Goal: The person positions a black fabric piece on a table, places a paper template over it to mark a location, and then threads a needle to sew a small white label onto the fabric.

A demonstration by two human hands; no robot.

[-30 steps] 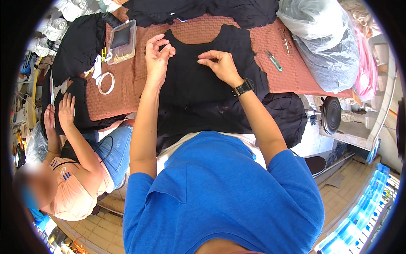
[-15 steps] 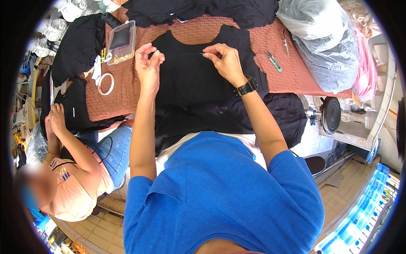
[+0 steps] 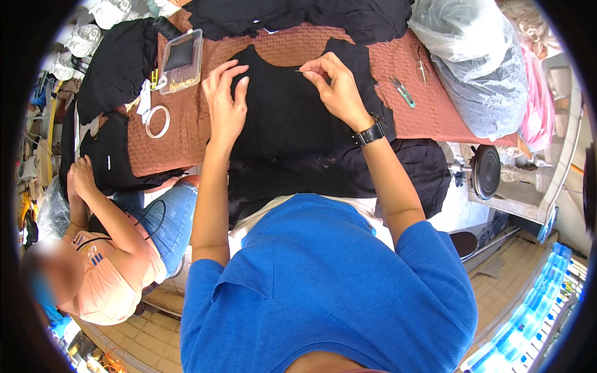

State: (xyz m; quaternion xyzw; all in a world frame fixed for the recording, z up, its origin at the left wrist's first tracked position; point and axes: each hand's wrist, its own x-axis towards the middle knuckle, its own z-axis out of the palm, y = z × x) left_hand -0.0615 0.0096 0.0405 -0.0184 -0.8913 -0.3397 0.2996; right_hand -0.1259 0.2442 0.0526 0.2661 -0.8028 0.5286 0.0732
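A black garment (image 3: 280, 118) with a scooped neckline lies spread in front of me, partly over my lap. Above its upper right part, my right hand (image 3: 333, 84) pinches a sewing needle (image 3: 299, 71) between thumb and fingertips; its tip points left. Any thread on it is too fine to make out. My left hand (image 3: 225, 96) is raised over the garment's left edge, fingers loosely apart, with nothing visible in it.
A brown textured cloth (image 3: 186, 130) covers the table. On it lie a clear plastic box (image 3: 196, 59), a white ring (image 3: 158, 122) and green thread snips (image 3: 404, 93). Plastic-wrapped bundles (image 3: 479, 81) stand at right. At left sits another person (image 3: 118, 261), hands (image 3: 81, 177) by black fabric.
My left hand's fingers have spread from a near-pinch, and the hand has turned. The right hand has risen slightly and shifted right, still pinching the needle.
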